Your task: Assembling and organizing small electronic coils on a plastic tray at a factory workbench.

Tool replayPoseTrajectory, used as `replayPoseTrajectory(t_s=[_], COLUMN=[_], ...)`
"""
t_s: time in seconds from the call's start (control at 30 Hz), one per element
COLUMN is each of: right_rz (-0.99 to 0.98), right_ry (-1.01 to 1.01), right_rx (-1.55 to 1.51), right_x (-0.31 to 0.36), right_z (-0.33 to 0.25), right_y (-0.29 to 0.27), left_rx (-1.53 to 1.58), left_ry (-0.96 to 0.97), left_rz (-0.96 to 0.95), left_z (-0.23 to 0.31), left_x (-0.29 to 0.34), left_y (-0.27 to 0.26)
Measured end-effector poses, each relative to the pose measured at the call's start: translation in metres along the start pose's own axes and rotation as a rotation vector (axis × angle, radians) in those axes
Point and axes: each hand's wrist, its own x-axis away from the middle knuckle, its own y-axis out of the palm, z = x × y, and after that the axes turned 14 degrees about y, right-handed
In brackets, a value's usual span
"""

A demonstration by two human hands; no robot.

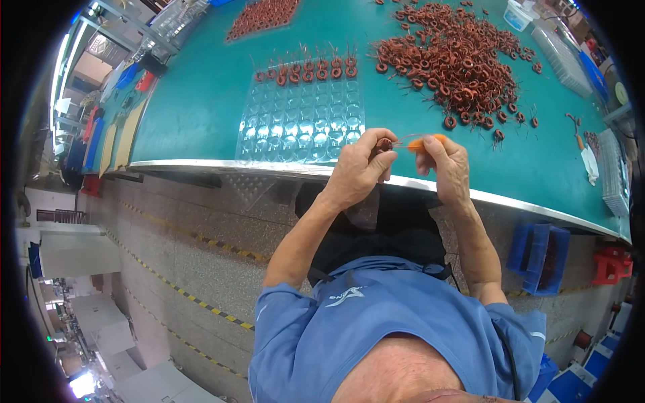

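Note:
Over the front edge of the table, my left hand [361, 166] pinches a small ring coil [383, 145] wound with reddish copper wire. Thin wire leads stick out from the coil toward the right. Close beside it, my right hand [449, 163] is closed on a small orange piece [424, 142], whose exact kind I cannot make out. The leads reach up to this orange piece. Left of my hands lies a clear plastic tray [295, 131] with round pockets. Rows of coils [309, 70] with upright leads fill its far end.
A large heap of copper coils [457, 60] spreads over the green table [195, 101] at the far right. Another filled tray [262, 19] lies at the far left. Clear trays [611, 171] stand at the right edge, near a white-and-orange tool [588, 161]. Blue bins [539, 258] sit below, right.

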Motion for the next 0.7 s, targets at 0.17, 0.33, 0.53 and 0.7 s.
replayPoseTrajectory(t_s=[0.17, 0.33, 0.53, 0.7], right_rz=[0.017, -0.069, -0.153, -0.115], right_ry=[-0.036, 0.161, 0.187, 0.141], right_rx=[-0.087, -0.246, -0.273, -0.247], right_x=[-0.001, -0.008, -0.01, -0.002], right_z=[0.007, 0.013, 0.012, 0.005], right_y=[0.006, -0.001, -0.004, 0.005], left_rx=[0.064, -0.13, 0.005, 0.058], left_ry=[-0.156, -0.002, -0.113, -0.175], left_rz=[-0.033, -0.101, -0.291, -0.248], left_z=[-0.012, -0.012, -0.005, 0.0], left_x=[-0.002, 0.003, 0.004, 0.006], left_y=[-0.007, -0.004, -0.015, -0.008])
